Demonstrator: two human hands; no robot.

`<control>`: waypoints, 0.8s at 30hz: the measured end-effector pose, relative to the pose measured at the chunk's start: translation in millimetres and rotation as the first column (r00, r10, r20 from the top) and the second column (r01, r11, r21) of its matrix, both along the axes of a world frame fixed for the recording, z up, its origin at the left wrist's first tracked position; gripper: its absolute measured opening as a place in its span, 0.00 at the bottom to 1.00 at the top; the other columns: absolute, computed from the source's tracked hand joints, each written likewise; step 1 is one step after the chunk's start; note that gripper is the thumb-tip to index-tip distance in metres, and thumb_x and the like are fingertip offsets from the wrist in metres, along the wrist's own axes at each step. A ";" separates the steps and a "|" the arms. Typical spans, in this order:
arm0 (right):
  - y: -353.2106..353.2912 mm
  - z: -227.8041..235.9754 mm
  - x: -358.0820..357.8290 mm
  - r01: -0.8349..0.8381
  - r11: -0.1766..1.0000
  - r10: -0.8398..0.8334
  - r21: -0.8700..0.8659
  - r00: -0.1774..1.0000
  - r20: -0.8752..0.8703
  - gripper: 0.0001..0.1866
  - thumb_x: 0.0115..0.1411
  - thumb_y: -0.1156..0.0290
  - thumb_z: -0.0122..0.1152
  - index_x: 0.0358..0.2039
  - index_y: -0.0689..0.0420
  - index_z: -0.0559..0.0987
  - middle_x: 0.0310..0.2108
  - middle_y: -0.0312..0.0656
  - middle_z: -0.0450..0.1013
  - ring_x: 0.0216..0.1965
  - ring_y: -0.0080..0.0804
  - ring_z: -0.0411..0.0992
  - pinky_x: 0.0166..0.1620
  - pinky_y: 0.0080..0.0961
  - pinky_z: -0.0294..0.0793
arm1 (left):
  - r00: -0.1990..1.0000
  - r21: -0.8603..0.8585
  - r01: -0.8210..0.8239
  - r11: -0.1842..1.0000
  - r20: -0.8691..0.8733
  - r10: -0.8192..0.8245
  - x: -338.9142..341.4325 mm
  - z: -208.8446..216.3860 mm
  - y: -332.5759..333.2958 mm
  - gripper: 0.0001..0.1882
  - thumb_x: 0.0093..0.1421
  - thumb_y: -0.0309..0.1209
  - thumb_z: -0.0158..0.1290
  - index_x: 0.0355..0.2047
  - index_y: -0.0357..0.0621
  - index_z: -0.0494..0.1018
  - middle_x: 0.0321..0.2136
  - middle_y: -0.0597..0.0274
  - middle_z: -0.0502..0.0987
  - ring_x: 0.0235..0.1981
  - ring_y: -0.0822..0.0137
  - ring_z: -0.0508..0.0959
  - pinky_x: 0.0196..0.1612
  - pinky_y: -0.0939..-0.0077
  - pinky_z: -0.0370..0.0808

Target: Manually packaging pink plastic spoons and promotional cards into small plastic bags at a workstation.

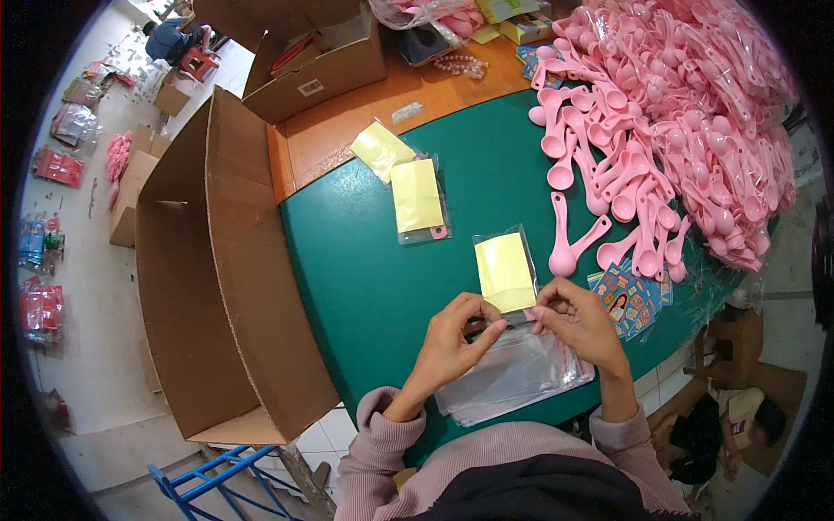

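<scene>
In front of me, a transparent plastic bag with a yellow card [506, 271] in it lies on the green tabletop. My left hand [459, 337] pinches the bag's near edge between thumb and finger. At the right corner of that same edge, my right hand [580, 323] pinches it too, and a bit of pink shows by its fingertips. Beneath both hands is a stack of transparent plastic bags [512, 375]. Several blue printed cards [629, 302] lie right of my right hand. Just beyond them are loose pink measuring spoons [563, 259].
Two bagged yellow cards [417, 195] lie farther left. A large heap of pink spoons [695, 122] covers the far right. An open cardboard box [261, 286] stands along the left table edge, another box [321, 74] behind it. Other people [174, 39] sit on the floor area.
</scene>
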State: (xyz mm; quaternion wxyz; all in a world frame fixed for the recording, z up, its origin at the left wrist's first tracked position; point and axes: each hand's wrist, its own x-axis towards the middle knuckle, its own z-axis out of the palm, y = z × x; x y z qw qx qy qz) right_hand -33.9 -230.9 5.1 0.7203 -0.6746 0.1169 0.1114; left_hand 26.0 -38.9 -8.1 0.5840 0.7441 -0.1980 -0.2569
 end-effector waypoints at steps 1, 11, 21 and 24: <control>3.5 1.3 1.3 0.078 0.997 -0.078 -0.009 0.996 -0.033 0.06 0.55 0.78 0.55 0.31 0.64 0.68 0.25 0.38 0.68 0.23 0.19 0.70 0.27 0.15 0.70 | 1.000 0.002 -0.003 1.000 -0.002 0.003 -0.8 -2.4 -0.8 0.06 0.55 0.27 0.54 0.31 0.37 0.71 0.30 0.63 0.71 0.35 0.74 0.73 0.38 0.81 0.74; 15.1 0.5 1.7 0.194 0.915 -0.204 -0.353 0.979 0.008 0.08 0.54 0.78 0.56 0.35 0.62 0.68 0.23 0.38 0.72 0.20 0.15 0.69 0.17 0.14 0.62 | 0.945 -0.099 -0.261 0.960 -0.231 0.233 -8.0 -18.2 -3.9 0.04 0.58 0.23 0.48 0.34 0.38 0.65 0.26 0.66 0.70 0.28 0.77 0.73 0.30 0.83 0.74; 8.8 1.7 2.4 0.132 0.920 -0.095 -0.368 0.988 0.118 0.18 0.55 0.78 0.53 0.48 0.60 0.71 0.24 0.38 0.73 0.19 0.16 0.66 0.23 0.14 0.65 | 0.981 -0.085 -0.133 0.987 -0.153 0.119 -1.8 -7.8 -16.7 0.11 0.59 0.23 0.46 0.43 0.37 0.67 0.39 0.58 0.73 0.33 0.74 0.75 0.33 0.80 0.75; -10.2 15.1 -1.8 0.072 0.981 -0.079 -0.181 0.997 -0.028 0.13 0.56 0.78 0.52 0.43 0.62 0.73 0.24 0.38 0.71 0.21 0.17 0.66 0.24 0.15 0.65 | 0.976 -0.206 -0.181 0.962 -0.160 0.149 8.6 -6.3 -15.8 0.15 0.57 0.22 0.48 0.46 0.37 0.66 0.42 0.57 0.72 0.35 0.71 0.76 0.34 0.80 0.75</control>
